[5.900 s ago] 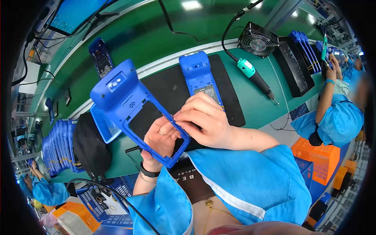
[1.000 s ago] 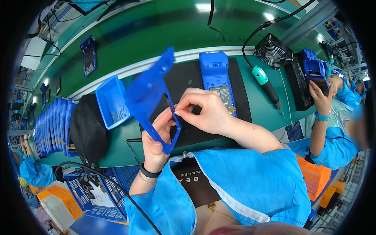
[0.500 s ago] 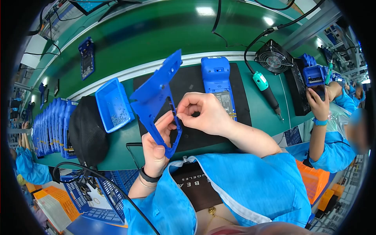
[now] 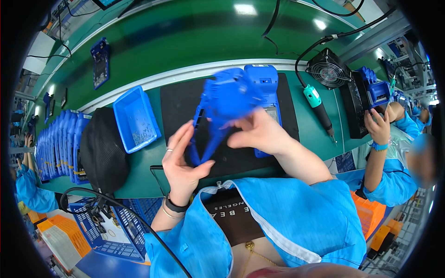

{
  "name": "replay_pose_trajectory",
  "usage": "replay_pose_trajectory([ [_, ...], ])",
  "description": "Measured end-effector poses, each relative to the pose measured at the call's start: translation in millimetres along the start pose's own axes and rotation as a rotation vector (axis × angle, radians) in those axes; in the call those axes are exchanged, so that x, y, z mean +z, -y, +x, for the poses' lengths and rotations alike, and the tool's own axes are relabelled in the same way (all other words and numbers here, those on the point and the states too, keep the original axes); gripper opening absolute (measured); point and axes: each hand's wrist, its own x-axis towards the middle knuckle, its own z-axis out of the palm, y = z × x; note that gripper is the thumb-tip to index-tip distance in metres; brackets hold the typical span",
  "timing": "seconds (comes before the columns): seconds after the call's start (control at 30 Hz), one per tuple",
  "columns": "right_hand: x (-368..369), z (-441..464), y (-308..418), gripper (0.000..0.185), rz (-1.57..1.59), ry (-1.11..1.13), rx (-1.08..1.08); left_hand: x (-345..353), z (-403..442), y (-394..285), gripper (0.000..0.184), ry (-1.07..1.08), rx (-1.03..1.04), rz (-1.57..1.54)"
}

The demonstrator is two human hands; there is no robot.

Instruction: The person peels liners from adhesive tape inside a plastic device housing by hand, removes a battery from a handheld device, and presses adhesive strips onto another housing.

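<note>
A blue plastic device housing [image 4: 230, 95], smeared by motion, is held tilted above the black mat [image 4: 178, 99]. My left hand [image 4: 181, 155] has its thumb and fingers around the housing's lower frame end. On the other side, my right hand [image 4: 262, 133] grips the housing's right edge, its fingertips partly hidden behind the blue plastic. Behind my right hand a blue handheld device [image 4: 262, 79] lies on the mat, its lower part partly covered by that hand.
A blue tray [image 4: 134, 109] of small screws and a black mesh bag [image 4: 104, 153] stand left, beside a row of blue housings [image 4: 58, 143]. To the right lie an electric screwdriver [image 4: 319, 109] and a fan [image 4: 327, 69]. A co-worker's hand [image 4: 378, 127] works at far right.
The housing has turned and swung right, now partly in front of the device on the mat. My right hand has gone from a pinch at the frame's inner edge to gripping the housing's side.
</note>
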Motion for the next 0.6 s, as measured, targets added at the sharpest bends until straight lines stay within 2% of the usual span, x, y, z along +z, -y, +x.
replay_pose_trajectory([
  [0.03,4,-5,4,0.054,0.167,0.016,-0.034,0,3,-9,0.079,-0.017,0.161,0.395],
  [0.07,4,-7,5,0.054,0.17,0.02,-0.029,2,2,-10,0.079,-0.02,0.156,0.398],
  [0.13,2,-8,7,0.057,0.429,-0.045,0.091,5,-1,-10,0.077,-0.084,0.231,0.562],
  [0.2,1,-7,6,0.054,0.436,-0.096,0.146,4,-5,-7,0.075,-0.085,0.212,0.596],
  [0.27,-2,-5,1,0.05,0.436,-0.259,0.214,1,-10,-5,0.081,-0.043,0.207,0.668],
  [0.3,-1,-3,-2,0.041,0.419,-0.297,0.208,0,-13,-5,0.081,-0.043,0.2,0.668],
  [0.37,-2,4,-5,0.039,0.402,-0.324,0.237,-6,-15,-10,0.087,-0.012,0.164,0.65],
  [0.4,-4,7,-6,0.036,0.383,-0.35,0.258,-13,-18,-13,0.082,-0.002,0.12,0.596],
  [0.47,-7,12,-1,0.035,0.404,-0.321,0.239,-27,-26,-19,0.062,-0.134,0.013,0.339],
  [0.53,-11,23,-2,0.038,0.366,-0.22,0.252,-34,-38,-17,0.051,-0.338,-0.083,0.153],
  [0.57,-16,33,-17,0.04,0.189,-0.267,0.299,-36,-40,-17,0.042,-0.385,-0.076,0.168],
  [0.6,-15,32,-17,0.04,0.195,-0.271,0.298,-37,-42,-16,0.042,-0.378,-0.076,0.17],
])
